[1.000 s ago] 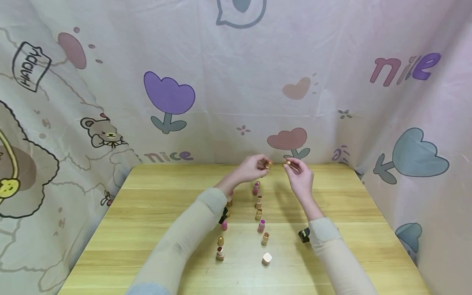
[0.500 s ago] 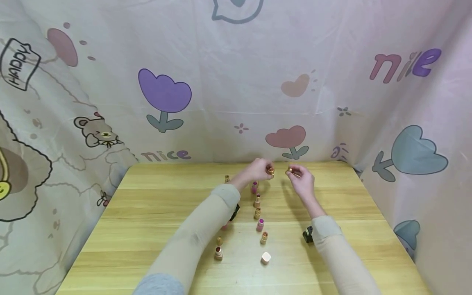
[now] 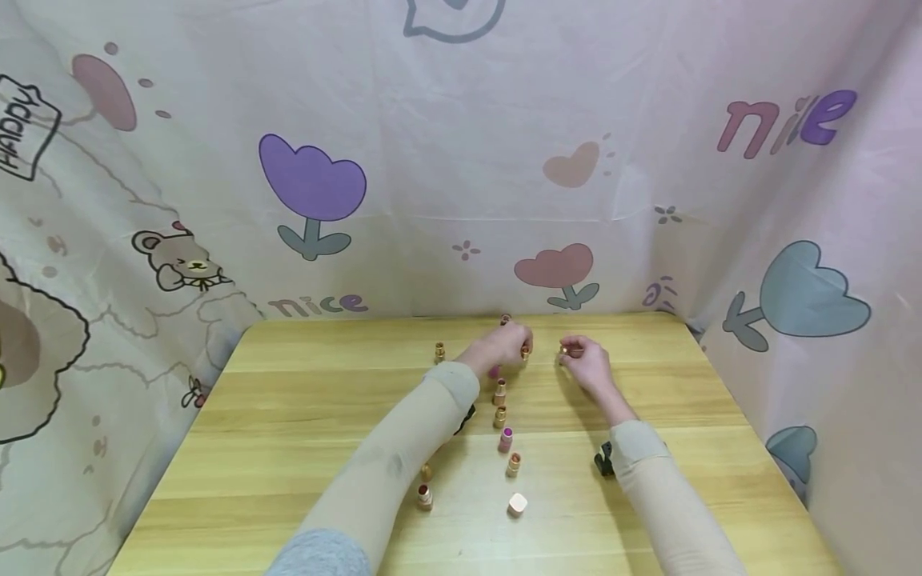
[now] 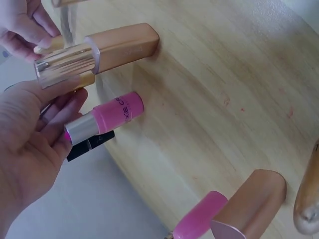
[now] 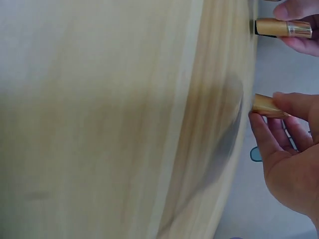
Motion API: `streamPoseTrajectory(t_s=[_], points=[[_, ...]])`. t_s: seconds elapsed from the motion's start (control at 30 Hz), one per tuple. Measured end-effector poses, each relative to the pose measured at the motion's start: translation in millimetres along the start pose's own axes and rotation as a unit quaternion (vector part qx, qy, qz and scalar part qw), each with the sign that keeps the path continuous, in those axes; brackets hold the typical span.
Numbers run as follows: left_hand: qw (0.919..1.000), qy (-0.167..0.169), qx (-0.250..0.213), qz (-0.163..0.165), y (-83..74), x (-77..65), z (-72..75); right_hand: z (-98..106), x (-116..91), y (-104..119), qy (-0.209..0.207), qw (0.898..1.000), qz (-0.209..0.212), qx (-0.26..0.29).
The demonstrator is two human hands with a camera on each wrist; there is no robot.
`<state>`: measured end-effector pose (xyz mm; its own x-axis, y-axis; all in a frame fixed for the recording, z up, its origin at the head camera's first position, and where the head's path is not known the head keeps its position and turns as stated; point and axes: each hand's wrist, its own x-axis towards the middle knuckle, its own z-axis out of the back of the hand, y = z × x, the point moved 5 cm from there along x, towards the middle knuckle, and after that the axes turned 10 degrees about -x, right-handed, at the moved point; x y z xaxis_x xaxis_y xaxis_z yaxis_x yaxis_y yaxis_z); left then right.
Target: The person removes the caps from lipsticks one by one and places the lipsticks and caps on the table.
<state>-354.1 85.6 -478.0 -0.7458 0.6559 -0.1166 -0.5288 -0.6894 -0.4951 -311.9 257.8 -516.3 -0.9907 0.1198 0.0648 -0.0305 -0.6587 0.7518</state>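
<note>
In the head view my left hand (image 3: 507, 344) is low over the far part of the table, gripping a gold lipstick tube (image 3: 525, 353). The right wrist view shows that tube (image 5: 284, 28) pinched with its base close to the tabletop. Across from it, my right hand (image 3: 589, 364) pinches a small gold cap (image 5: 266, 105) between thumb and fingertips, a short gap away. In the left wrist view a rose-gold lipstick (image 4: 124, 47) partly hides the held tube, and an uncapped pink lipstick (image 4: 118, 110) stands beside the left fingers.
A row of lipsticks runs toward me: a rose-gold one (image 3: 500, 392), a gold one (image 3: 500, 416), a pink one (image 3: 506, 439), another gold one (image 3: 514, 464) and a squarish cap (image 3: 517, 504). To the left stand a dark-red lipstick (image 3: 424, 498) and a gold tube (image 3: 439, 352).
Both hands have come down and slightly toward me, the left lowering the gold lipstick tube to the table, the right keeping the cap. The head view has shifted a little.
</note>
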Motion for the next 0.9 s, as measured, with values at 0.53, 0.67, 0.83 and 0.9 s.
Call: streamPoseTrajectory(t_s=[0.53, 0.67, 0.83, 0.9], points=[[0.9995, 0.016, 0.015, 0.025, 3.9, 2.0, -4.8, -4.1, -1.0, -2.6, 0.03, 0.997, 0.003, -0.065], [0.9995, 0.016, 0.017, 0.022, 3.3, 0.9, -4.8, -3.8, -1.9, -1.6, 0.033, 0.997, 0.008, -0.066], [0.9998, 0.014, 0.001, 0.012, 1.0, -2.9, -2.3, -2.9, -2.6, -1.7, 0.047, 0.997, 0.008, -0.06], [0.9998, 0.012, -0.015, 0.011, 0.8, -4.3, -0.9, -3.0, -2.4, -2.3, 0.049, 0.997, 0.008, -0.056]])
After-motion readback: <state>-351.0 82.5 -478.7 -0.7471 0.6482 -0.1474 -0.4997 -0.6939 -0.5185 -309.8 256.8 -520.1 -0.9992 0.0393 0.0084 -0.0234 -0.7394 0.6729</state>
